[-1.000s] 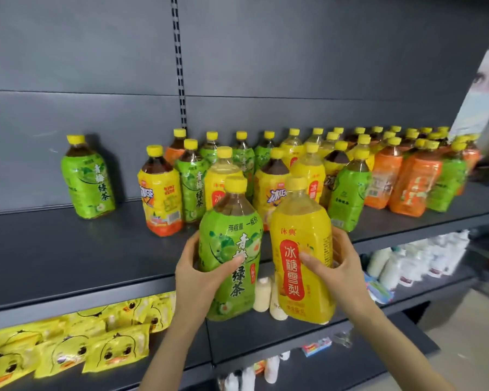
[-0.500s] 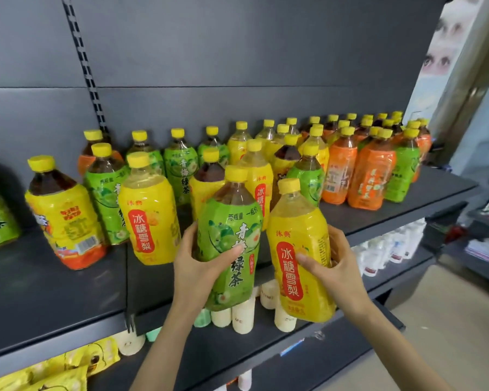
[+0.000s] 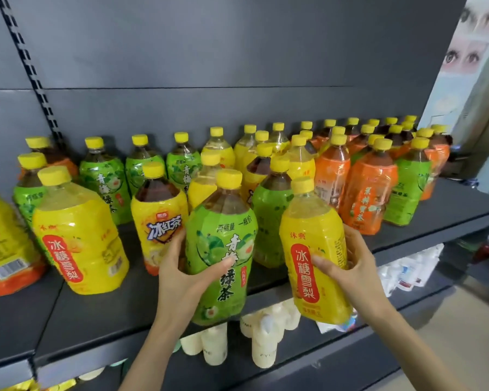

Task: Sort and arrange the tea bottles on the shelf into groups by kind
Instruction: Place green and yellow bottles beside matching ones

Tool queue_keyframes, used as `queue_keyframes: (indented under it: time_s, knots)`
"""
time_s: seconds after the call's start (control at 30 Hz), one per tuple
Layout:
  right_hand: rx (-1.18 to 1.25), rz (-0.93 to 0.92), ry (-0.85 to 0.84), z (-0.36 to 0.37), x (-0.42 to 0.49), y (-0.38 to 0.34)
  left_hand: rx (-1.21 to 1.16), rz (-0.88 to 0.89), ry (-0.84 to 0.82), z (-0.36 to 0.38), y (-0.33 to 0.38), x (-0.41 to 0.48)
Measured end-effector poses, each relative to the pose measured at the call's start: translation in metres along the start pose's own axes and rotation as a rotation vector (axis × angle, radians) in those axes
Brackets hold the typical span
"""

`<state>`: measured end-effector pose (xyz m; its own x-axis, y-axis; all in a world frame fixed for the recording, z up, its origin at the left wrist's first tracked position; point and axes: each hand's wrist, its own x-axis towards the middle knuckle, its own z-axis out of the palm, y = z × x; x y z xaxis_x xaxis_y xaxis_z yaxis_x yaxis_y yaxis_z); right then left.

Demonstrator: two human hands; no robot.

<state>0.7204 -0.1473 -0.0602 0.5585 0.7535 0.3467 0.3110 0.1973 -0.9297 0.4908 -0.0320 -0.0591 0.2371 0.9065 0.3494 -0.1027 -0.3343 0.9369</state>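
My left hand [image 3: 185, 273] grips a green-labelled green tea bottle [image 3: 223, 249] with a yellow cap, held in front of the shelf edge. My right hand [image 3: 350, 266] grips a yellow pear drink bottle [image 3: 311, 244] beside it, to the right. Both bottles are upright and lifted clear of the dark shelf [image 3: 96, 311]. On the shelf stand several mixed bottles: a yellow pear bottle [image 3: 76, 235] at left, an iced red tea bottle [image 3: 158, 213], green ones [image 3: 102, 179] behind, orange ones [image 3: 370, 190] at right.
The dark back panel [image 3: 237, 52] rises behind the bottles. A lower shelf holds small white bottles [image 3: 263, 342] and white packs [image 3: 412, 266]. A poster with eyes [image 3: 469, 52] hangs at the far right. Bare shelf surface lies at the front left and the far right end.
The view has swung right and moved closer to the shelf. Both hands keep their bottles, held side by side at about the same height.
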Motion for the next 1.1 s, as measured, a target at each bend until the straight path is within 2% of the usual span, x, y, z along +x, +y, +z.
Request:
queue_keyframes:
  time_s: [0.27, 0.5, 0.67, 0.8, 1.0, 1.1]
  knots:
    - [0.08, -0.025, -0.107, -0.063, 0.059, 0.024, -0.004, 0.033, 0.291, 0.064, 0.002, -0.017]
    - [0.178, -0.067, -0.035, -0.078, 0.103, 0.026, 0.115, 0.025, 0.543, 0.079, -0.003, -0.004]
    - [0.152, -0.076, -0.007, -0.052, 0.115, 0.044, 0.217, 0.04, 0.565, 0.086, -0.014, 0.01]
    - [0.074, -0.101, -0.132, -0.043, 0.118, 0.059, 0.262, 0.025, 0.539, 0.087, -0.029, 0.017]
    - [-0.127, -0.117, -0.09, -0.045, 0.13, 0.068, 0.642, -0.025, 0.578, 0.088, -0.038, 0.043]
    - [-0.152, -0.131, -0.051, -0.047, 0.13, 0.07, 0.726, -0.008, 0.538, 0.092, -0.041, 0.052]
